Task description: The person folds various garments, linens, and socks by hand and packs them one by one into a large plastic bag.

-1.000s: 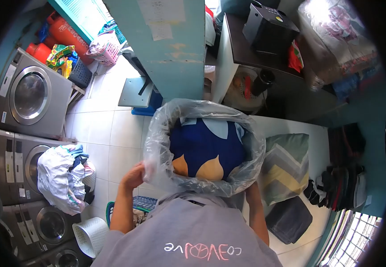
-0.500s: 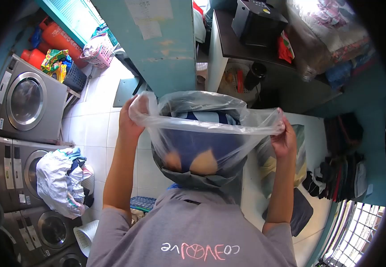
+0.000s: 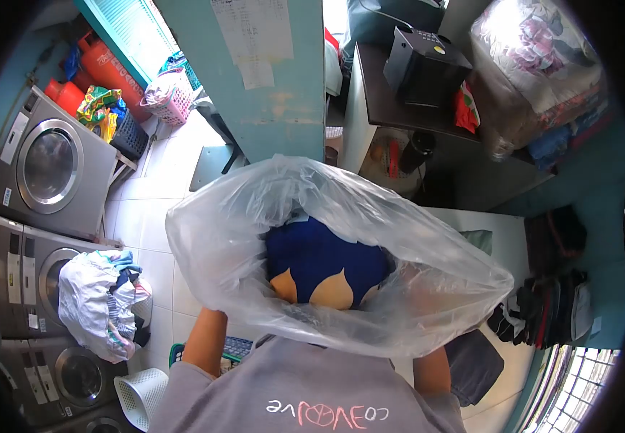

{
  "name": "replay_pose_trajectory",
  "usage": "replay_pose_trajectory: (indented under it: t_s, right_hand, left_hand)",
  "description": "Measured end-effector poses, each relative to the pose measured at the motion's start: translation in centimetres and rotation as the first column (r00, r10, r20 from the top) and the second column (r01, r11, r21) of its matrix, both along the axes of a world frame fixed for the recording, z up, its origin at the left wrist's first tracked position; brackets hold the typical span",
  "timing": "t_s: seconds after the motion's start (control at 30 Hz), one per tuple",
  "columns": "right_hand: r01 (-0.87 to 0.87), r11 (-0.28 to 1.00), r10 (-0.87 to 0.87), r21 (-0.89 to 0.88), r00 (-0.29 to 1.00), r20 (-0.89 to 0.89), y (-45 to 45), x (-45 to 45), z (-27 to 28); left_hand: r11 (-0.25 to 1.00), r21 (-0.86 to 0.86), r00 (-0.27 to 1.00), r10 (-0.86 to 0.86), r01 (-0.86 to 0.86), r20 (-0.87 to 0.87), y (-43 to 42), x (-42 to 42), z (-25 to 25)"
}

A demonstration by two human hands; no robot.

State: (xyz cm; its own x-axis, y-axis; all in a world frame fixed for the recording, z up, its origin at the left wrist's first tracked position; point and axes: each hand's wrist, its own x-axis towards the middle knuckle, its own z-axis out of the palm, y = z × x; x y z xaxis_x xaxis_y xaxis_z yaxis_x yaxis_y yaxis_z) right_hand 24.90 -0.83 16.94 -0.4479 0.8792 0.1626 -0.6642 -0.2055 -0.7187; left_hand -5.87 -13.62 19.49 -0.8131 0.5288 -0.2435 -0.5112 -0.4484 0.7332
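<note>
clear, wrinkled plastic bag (image 3: 222, 238) gapes wide between the left grip and the right grip, navy cloth (image 3: 327, 252) with tan pointed shapes inside it. the plastic covers both grips, so i cannot tell whether they pinch or spread. well left of the left grip bulges a mostly white laundry pile (image 3: 96, 299); right of the right grip, a dark folded cloth (image 3: 477, 368).

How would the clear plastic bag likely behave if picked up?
The plastic bag is probably floppy: its film is creased and its mouth uneven. That film may feel slippery, judging by its glossy highlights. Most weight likely comes from the blue fabric inside; the film looks thin.
</note>
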Motion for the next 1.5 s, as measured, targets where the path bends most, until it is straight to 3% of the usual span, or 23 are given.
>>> replay_pose_trajectory:
  t_s: [0.2,0.23,0.27,0.43,0.83,0.9,0.97,1.0,1.07,1.1,1.17,1.33,1.37,1.5]
  right_hand:
    - [-0.002,0.991,-0.021,0.135,0.985,0.172,0.4,-1.1,-1.7]
    - [-0.002,0.988,-0.030,0.154,0.979,0.200,-0.1,-0.5,-2.2]
    - [-0.001,0.985,-0.039,0.171,0.972,0.231,-1.1,0.1,-2.6]
    - [-0.009,0.969,-0.088,0.246,0.922,0.378,-4.5,2.0,-4.4]
    - [-0.032,0.935,-0.248,0.354,0.653,0.715,-3.7,2.1,-7.7]
    - [-0.058,0.918,-0.277,0.393,0.615,0.738,-1.8,1.5,-8.3]
    - [-0.089,0.900,-0.304,0.427,0.575,0.759,-0.4,3.0,-9.0]
    - [-0.106,0.892,-0.315,0.440,0.553,0.771,-2.5,5.7,-9.2]
    - [-0.144,0.874,-0.337,0.464,0.508,0.793,-1.9,7.4,-9.6]
    - [-0.161,0.862,-0.354,0.480,0.486,0.799,-1.4,7.0,-10.2]
    - [-0.191,0.837,-0.394,0.512,0.438,0.808,-0.6,7.5,-10.6]
    - [-0.177,0.860,-0.336,0.478,0.507,0.793,3.2,7.7,-11.1]
    - [-0.172,0.864,-0.323,0.474,0.532,0.783,6.7,3.4,-10.9]
    - [-0.150,0.878,-0.277,0.455,0.615,0.738,9.0,0.7,-10.5]
  left_hand:
    - [0.993,-0.110,0.994,-0.057,0.047,-0.090,-5.1,0.6,-4.4]
    - [0.990,-0.132,0.992,-0.071,0.057,-0.103,-1.2,0.0,-4.5]
    - [0.985,-0.156,0.990,-0.087,0.069,-0.113,-5.5,0.5,-5.7]
    - [0.950,-0.286,0.972,-0.178,0.129,-0.152,-8.5,0.1,-8.5]
    - [0.721,-0.593,0.850,-0.515,0.357,-0.114,-7.9,-1.1,-15.9]
    - [0.708,-0.609,0.838,-0.531,0.357,-0.126,-7.3,-1.1,-15.1]
    - [0.527,-0.811,0.782,-0.606,0.255,-0.148,-4.6,-0.6,-9.7]
    - [0.524,-0.813,0.783,-0.605,0.254,-0.146,-3.7,0.0,-7.4]
    - [0.805,-0.523,0.929,-0.364,0.279,-0.065,-2.4,1.0,-4.3]
    - [0.858,-0.410,0.935,-0.352,0.310,-0.030,-2.6,0.2,-4.9]
    - [0.819,-0.448,0.912,-0.409,0.359,-0.016,-3.5,-1.9,-5.5]
    - [0.594,-0.610,0.777,-0.626,0.523,0.057,-6.1,-6.6,-5.4]
    - [0.607,-0.608,0.781,-0.624,0.512,0.035,-5.6,-7.0,-5.0]
    - [0.659,-0.633,0.734,-0.648,0.407,-0.203,3.2,-7.1,-3.2]
